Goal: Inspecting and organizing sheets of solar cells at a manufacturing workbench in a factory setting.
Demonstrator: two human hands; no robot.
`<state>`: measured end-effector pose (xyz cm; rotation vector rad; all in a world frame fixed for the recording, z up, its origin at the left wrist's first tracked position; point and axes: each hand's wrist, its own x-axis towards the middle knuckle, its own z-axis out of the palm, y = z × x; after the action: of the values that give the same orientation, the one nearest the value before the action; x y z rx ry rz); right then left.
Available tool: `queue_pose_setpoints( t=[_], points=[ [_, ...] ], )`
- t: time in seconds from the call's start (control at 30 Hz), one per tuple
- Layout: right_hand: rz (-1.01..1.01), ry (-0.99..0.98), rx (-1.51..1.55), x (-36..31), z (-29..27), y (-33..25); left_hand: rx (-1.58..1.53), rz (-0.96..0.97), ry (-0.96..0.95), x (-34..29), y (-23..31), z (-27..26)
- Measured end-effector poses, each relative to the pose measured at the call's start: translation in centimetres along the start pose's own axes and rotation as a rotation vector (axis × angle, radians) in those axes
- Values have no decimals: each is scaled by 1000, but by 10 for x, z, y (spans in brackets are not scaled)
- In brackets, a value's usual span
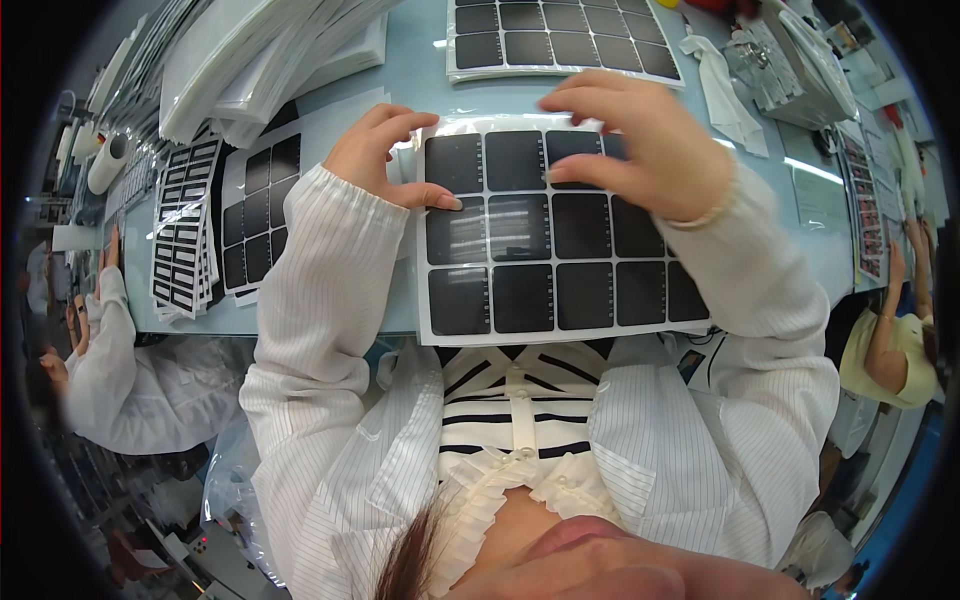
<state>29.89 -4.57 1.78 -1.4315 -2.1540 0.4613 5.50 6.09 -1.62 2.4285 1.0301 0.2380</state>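
Note:
A white sheet with rows of black rounded squares lies in front of me at the table's near edge, its surface glossy with reflections. At its upper left corner rests my left hand, thumb stretched over the squares and index finger near the top edge, the two spread apart. Over the sheet's upper right part is my right hand, fingers curved and apart, slightly blurred, with nothing visible between thumb and fingers. Whether its fingertips touch the sheet I cannot tell. The right hand and sleeve hide some of the squares.
Similar black-square sheets lie at the far side. To the left are more sheets, striped label sheets and a tall paper pile. At right are a white cloth and a metal device. Other people sit at both sides.

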Motion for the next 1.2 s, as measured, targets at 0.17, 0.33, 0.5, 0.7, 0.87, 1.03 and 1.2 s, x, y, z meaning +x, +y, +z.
queue_pose_setpoints(
  t=[0.17,0.33,0.5,0.7,0.87,1.03,1.2],
  points=[
    [-79,181,-167,32,63,5,-32,157,108,-2,0,2],
    [-372,272,-316,48,82,16,-154,340,82,-1,-6,1],
    [-489,431,-300,45,72,9,-448,-108,213,2,-13,5],
    [-461,486,-275,28,63,0,-559,-128,-55,8,-25,10],
    [-218,83,61,-41,38,-6,-470,-198,-31,5,-12,12],
    [90,297,322,-142,9,-7,-467,-218,-47,9,-8,17],
    [586,639,159,-253,-48,14,-457,-98,-96,17,-23,18]
  ],
)
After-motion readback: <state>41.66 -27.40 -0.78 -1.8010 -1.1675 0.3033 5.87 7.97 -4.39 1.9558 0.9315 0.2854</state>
